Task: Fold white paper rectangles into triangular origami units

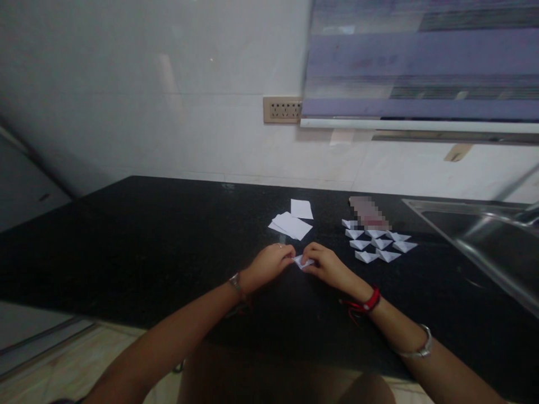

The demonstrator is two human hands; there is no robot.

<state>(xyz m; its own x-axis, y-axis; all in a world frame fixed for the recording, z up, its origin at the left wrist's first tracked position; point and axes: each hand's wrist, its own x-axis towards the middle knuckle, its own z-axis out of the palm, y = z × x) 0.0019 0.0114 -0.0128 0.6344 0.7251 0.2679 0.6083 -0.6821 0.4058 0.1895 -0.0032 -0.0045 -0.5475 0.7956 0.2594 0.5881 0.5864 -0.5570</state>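
Between my two hands is a small folded piece of white paper (301,262), low over the dark countertop (177,241). My left hand (272,262) pinches its left tip with thumb and finger. My right hand (323,264) grips its right side, with the fingers covering part of it. Just beyond my hands lie flat white paper sheets (292,225), loosely overlapped, and a single square sheet (301,209) sits behind them. To the right, several folded paper boats (380,243) are set out in rough rows.
A blurred-out flat object (369,212), perhaps a phone, lies behind the folded papers. A metal sink (484,235) is set into the counter at right. On the wall are a socket strip (283,110) and a purple striped blind (379,73).
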